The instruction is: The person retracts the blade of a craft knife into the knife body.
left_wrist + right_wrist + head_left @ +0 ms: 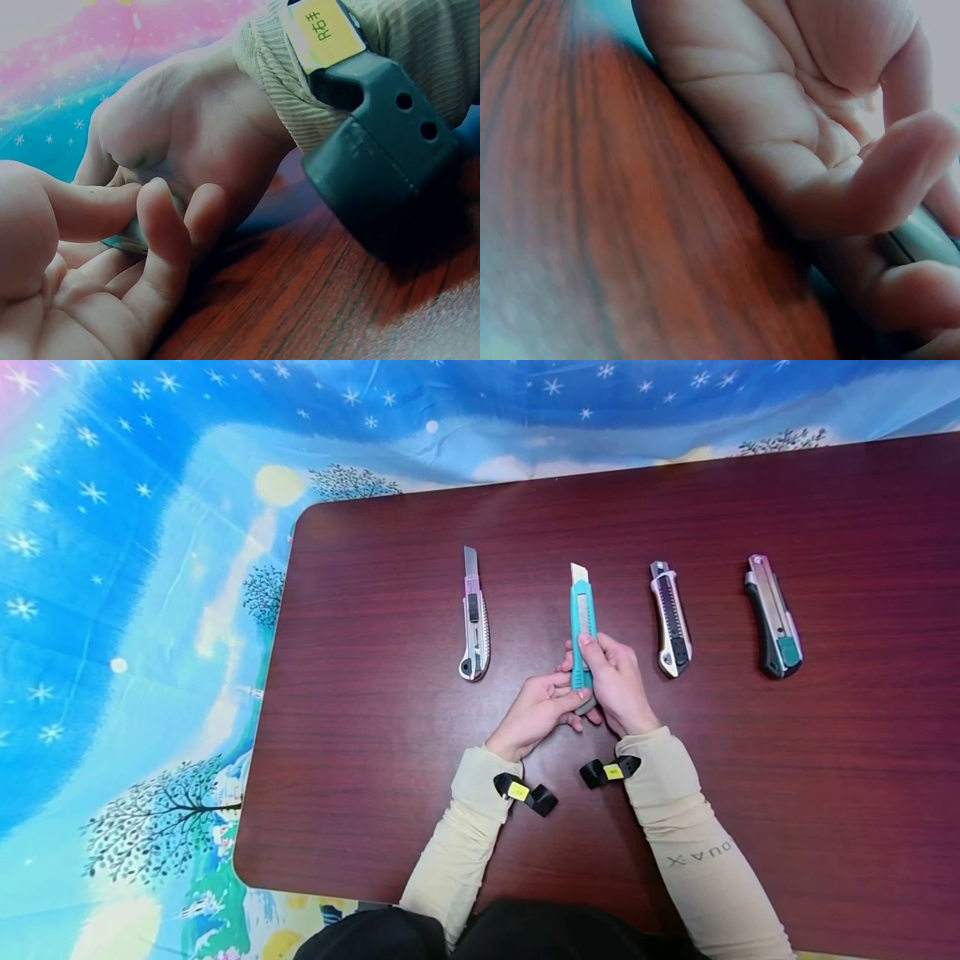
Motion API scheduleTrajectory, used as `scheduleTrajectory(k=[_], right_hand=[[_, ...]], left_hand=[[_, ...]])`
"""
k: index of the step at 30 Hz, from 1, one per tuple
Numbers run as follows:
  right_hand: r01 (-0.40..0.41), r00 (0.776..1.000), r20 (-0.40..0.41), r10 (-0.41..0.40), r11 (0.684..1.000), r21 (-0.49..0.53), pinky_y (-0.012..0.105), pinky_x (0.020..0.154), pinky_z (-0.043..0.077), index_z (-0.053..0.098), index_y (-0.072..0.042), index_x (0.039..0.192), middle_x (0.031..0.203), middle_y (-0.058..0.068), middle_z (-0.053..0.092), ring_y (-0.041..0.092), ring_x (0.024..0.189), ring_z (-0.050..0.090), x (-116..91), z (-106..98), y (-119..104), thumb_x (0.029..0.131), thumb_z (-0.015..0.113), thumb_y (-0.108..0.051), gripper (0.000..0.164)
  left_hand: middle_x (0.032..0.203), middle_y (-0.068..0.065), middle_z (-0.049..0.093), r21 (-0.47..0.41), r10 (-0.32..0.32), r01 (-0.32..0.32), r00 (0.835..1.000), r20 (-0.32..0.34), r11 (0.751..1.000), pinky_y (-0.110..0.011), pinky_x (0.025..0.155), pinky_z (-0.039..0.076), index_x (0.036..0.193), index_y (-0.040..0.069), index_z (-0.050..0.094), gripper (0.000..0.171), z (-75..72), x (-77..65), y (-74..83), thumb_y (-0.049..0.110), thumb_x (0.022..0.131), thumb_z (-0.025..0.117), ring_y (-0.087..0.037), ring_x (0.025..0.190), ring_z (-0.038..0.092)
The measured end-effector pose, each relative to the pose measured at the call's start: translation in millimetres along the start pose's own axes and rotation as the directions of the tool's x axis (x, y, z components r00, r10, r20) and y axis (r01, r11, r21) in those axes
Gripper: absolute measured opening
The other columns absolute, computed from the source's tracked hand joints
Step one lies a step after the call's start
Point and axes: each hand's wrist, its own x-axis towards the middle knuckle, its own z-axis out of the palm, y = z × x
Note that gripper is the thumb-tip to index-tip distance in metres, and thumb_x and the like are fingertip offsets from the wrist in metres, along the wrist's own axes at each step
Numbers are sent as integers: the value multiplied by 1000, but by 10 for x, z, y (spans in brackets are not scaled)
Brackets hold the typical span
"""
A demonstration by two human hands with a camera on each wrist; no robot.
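Note:
A teal snap-off utility knife (582, 610) points away from me, with a short length of blade out at its far end. My right hand (618, 681) grips its handle from the right, thumb lying on top near the middle. At the near end, my left hand (536, 710) pinches the handle between thumb and fingers. The left wrist view shows both hands around the knife's end, which they mostly cover. Part of the grey end (930, 240) appears between fingers in the right wrist view.
To the left lies a silver utility knife (475, 618) with its blade extended. A white-and-black utility knife (671, 618) and a black-and-silver one with a green slider (774, 618) lie to the right. All are on a dark red wooden table (360, 760), backed by a blue snowflake cloth (450, 410).

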Motion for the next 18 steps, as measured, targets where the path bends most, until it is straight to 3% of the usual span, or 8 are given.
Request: scheduleTrajectory(k=[11,18], right_hand=[[16,1000,6,-16,1000,-4,18,64,52,51,13,104,68,-2,63,12,67,63,7,-12,22,94,46,-27,42],[24,1000,19,-25,1000,17,18,62,52,49,14,109,70,0,62,12,67,63,10,-8,34,94,47,-25,41]], left_hand=[[78,-23,63,-2,3,-3,1000,-1,1000,-22,51,49,110,-12,54,27,2,1,-8,6,90,52,-16,66,62],[75,-16,65,-10,16,-16,1000,-6,1000,-22,49,48,110,-10,54,27,0,-3,-8,7,90,52,-16,67,62]])
